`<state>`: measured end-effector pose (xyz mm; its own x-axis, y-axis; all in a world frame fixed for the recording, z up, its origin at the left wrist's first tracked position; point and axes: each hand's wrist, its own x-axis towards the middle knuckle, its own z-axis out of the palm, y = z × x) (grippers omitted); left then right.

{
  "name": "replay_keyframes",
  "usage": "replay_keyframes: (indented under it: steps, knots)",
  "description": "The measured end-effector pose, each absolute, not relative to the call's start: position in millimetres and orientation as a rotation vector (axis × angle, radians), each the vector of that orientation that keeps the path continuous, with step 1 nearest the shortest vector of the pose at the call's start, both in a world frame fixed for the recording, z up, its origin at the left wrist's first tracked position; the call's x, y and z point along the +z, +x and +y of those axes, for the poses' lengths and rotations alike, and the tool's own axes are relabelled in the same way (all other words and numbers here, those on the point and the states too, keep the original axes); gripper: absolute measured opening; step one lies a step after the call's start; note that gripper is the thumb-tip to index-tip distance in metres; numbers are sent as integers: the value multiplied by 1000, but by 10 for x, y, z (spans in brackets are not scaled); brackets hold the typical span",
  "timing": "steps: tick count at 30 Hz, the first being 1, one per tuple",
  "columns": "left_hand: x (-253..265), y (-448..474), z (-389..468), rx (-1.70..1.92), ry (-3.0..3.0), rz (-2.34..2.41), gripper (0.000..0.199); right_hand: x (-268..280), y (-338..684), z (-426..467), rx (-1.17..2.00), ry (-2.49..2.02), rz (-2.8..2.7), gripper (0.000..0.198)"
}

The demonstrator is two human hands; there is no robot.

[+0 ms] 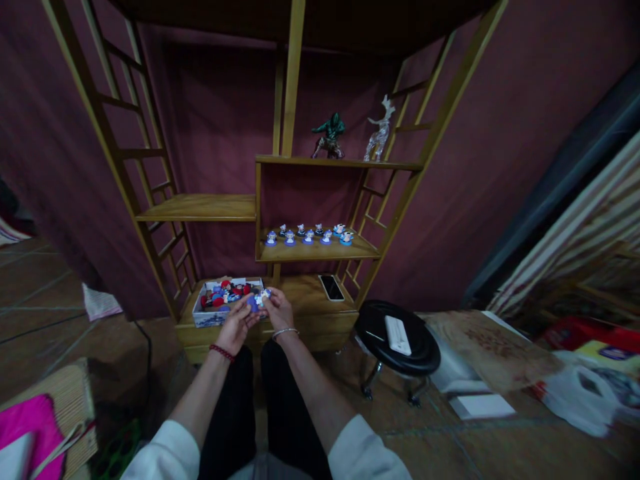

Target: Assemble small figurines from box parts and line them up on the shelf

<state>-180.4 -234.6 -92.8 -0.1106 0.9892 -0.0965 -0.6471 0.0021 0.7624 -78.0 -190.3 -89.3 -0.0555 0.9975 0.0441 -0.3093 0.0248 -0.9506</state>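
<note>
Between my two hands is a small white-and-purple figurine (262,298) with a round purple base. My left hand (239,325) pinches it by the base side, and my right hand (279,311) has its fingers closed on the white part. Just behind my left hand stands an open box (204,319) of red, blue and dark figurines (227,292), partly hidden by that hand. On the small shelf above, several little figurines (309,237) stand upright in two rows, some on purple bases and some on blue ones.
A phone (331,288) lies on the cabinet's lower surface to the right. Higher up stand a green figure (330,135) and a clear deer statue (380,131). A black stool (373,333) bearing a white object (398,335) is at my right. Plastic bags (575,393) lie farther right.
</note>
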Motion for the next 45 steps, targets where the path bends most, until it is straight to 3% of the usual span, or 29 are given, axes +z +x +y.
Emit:
replay_keyframes:
  steps: [13,31,45]
  knots:
    - [-643,-1515,-2727,1521,643,698,39,-604,-476,-2331,1175,-791,-1177,31]
    - [-509,-1384,-2904,1595,599,698,25,-445,-331,-2586,1018,-783,-1408,29]
    - [-583,-1334,-2876,1544,599,742,32,-487,-242,-2608,891,-906,-1492,29]
